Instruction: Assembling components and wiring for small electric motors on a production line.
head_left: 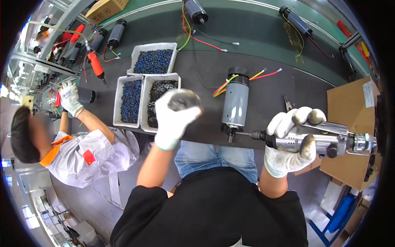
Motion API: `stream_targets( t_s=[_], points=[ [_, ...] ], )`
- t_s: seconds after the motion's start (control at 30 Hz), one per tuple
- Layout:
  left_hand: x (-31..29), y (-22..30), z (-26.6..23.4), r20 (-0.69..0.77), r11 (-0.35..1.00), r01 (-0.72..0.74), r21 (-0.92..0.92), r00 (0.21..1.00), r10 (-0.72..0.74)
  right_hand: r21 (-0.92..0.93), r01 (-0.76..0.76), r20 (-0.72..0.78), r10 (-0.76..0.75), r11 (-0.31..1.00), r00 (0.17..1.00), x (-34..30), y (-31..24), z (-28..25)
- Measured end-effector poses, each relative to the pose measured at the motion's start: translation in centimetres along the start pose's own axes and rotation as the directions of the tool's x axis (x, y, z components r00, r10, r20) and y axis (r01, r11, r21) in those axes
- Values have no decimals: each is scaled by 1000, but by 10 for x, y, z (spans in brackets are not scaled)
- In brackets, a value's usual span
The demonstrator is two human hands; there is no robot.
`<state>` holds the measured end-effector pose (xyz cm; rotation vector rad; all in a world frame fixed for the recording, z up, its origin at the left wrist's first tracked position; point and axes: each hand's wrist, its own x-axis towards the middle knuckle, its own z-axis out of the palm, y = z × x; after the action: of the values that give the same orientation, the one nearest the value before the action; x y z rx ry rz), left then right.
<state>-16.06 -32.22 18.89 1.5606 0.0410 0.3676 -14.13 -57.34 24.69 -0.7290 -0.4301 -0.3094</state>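
Note:
A grey cylindrical motor [236, 101] with black ends lies on the dark bench in front of me, its shaft end toward me. Red, yellow and green wires come off its far end. My right hand [290, 150], in a white glove, is wrapped round a silver power screwdriver [323, 139]. The thin bit reaches left to the motor's near end; whether it touches cannot be made out. My left hand [175, 117], gloved and blurred, hangs beside the bin of dark washers [144, 99]. Its fingers are curled in, and anything inside them is hidden.
Two white bins of blue-black screws, a far one [134, 59] and a left one [116, 103], adjoin the washer bin. Pliers [287, 103] lie near the cardboard box [349, 99]. More motors [195, 11] rest on the green belt. At left, a co-worker's gloved hand [70, 98] touches another motor.

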Motion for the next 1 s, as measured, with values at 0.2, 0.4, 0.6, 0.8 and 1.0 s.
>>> stream_targets(
  t_s=[0.2, 0.4, 0.6, 0.8, 1.0],
  points=[
    [-66, -12, 57, 94, 824, 199, -531, 980, -176, 198, 30, 151, -61, 980, 987, 16, -11, 22],
    [-75, -4, 52, 170, 871, 227, -436, 971, -169, 184, -15, 99, -3, 983, 995, 12, -20, 15],
    [-74, 1, 48, 208, 906, 238, -350, 963, -173, 156, 38, 90, -52, 987, 995, 14, -15, 24],
    [-73, 10, 49, 234, 902, 258, -347, 955, -183, 163, -33, 78, 21, 986, 997, 11, -18, 15],
    [-64, 16, 38, 304, 983, 144, -116, 947, -103, 158, -68, 41, 63, 985, 997, 8, -12, 17]
  ],
)
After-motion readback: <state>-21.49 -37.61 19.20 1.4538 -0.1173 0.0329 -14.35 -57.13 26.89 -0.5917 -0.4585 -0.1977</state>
